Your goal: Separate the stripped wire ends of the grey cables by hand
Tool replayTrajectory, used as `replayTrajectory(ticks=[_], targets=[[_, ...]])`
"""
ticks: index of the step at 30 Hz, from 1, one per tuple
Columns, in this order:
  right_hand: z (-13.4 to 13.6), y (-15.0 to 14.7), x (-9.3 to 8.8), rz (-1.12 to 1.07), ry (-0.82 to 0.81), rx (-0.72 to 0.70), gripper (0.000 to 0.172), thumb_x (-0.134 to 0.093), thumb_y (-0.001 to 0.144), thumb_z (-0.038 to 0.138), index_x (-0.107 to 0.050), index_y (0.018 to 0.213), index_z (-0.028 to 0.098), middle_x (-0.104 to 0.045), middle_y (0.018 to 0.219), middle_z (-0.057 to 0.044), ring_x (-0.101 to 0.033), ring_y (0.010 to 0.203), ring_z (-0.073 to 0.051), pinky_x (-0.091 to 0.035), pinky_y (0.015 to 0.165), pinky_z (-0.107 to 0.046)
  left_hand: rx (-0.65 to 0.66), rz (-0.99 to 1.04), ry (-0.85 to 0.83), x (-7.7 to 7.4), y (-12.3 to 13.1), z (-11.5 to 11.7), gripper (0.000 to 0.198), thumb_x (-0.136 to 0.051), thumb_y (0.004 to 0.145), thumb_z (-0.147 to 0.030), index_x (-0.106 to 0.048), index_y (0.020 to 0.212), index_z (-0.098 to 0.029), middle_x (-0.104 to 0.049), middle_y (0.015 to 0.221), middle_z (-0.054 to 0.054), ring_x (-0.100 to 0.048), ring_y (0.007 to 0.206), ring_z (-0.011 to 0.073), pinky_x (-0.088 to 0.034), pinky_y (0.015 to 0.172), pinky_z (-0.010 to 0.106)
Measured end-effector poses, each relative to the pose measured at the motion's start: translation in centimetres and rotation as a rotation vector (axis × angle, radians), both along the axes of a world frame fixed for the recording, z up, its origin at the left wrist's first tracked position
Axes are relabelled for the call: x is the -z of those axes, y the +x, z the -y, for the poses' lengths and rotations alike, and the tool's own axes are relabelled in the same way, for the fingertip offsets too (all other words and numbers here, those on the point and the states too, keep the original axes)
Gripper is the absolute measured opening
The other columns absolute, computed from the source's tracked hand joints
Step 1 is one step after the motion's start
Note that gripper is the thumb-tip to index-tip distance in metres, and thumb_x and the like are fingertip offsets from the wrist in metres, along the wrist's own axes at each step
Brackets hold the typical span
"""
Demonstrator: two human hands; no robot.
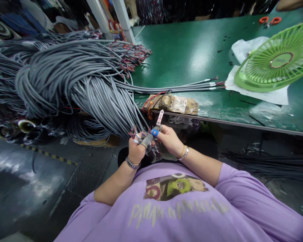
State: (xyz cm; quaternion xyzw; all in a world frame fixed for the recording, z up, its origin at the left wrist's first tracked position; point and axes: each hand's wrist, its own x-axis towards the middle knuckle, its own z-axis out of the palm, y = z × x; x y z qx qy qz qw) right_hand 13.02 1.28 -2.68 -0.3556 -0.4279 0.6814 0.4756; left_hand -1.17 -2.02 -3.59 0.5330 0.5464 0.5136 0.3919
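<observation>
My left hand (137, 150) is closed around the end of a grey cable, whose thin red and dark wires (134, 133) stick out by the fingers. Grey wrapping covers its thumb. Close against it, my right hand (171, 140) is closed too, with blue tape round a digit. A pale flat strip with holes (160, 117) rises from the right fingers; its lower end is hidden. Both hands are in front of my body, just below the bench edge. The big bundle of grey cables (108, 101) hangs down over the edge to the hands.
Coiled grey cables (53, 67) are heaped at left on the green bench (181, 50). Several cables (176, 88) lie across it toward a green fan (280, 62). A taped wooden block (181, 104) sits at the edge. Orange-handled scissors (270, 21) lie at far right.
</observation>
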Motion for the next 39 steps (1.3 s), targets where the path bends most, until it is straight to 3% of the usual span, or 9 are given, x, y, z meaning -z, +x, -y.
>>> replayTrajectory(ticks=[9,16,31,39], targets=[[0.4,-0.3,0.1,-0.045,-0.069,-0.013,0.043,-0.078,0.064,0.054,-0.057,0.075,0.018,-0.057,0.057,0.004,-0.048,0.051,-0.010,-0.038,0.051,-0.024,-0.068,0.069,0.020,0.5,0.3,-0.3,0.028,-0.070,0.078,-0.040,-0.064,0.064,-0.016,-0.066,0.053,0.000,-0.056,0.042,0.0108,-0.042,0.043,0.021],[0.4,1.2,0.8,-0.071,-0.085,-0.073,0.043,-0.084,0.059,0.041,-0.066,0.088,0.016,-0.066,0.079,0.000,-0.052,0.064,-0.009,-0.040,0.055,-0.021,-0.123,0.123,-0.010,0.4,0.3,-0.2,0.027,-0.069,0.078,-0.039,-0.063,0.065,-0.016,-0.064,0.051,0.000,-0.052,0.038,0.0093,-0.038,0.038,0.020],[0.3,1.2,0.9,-0.019,-0.087,-0.019,0.034,-0.080,0.061,0.040,-0.061,0.074,0.016,-0.057,0.061,0.004,-0.043,0.054,-0.007,-0.035,0.053,-0.022,-0.139,0.119,0.006,0.3,0.6,-0.3,0.024,-0.071,0.076,-0.036,-0.063,0.065,-0.016,-0.064,0.051,-0.001,-0.053,0.039,0.0089,-0.038,0.039,0.019],[0.7,1.8,1.7,-0.070,-0.126,-0.068,0.028,-0.081,0.060,0.033,-0.062,0.070,0.015,-0.055,0.059,0.004,-0.044,0.054,-0.007,-0.036,0.054,-0.021,-0.119,0.253,-0.010,-0.2,0.6,-0.4,0.025,-0.073,0.073,-0.037,-0.062,0.066,-0.016,-0.063,0.050,-0.001,-0.053,0.040,0.0091,-0.038,0.038,0.019]])
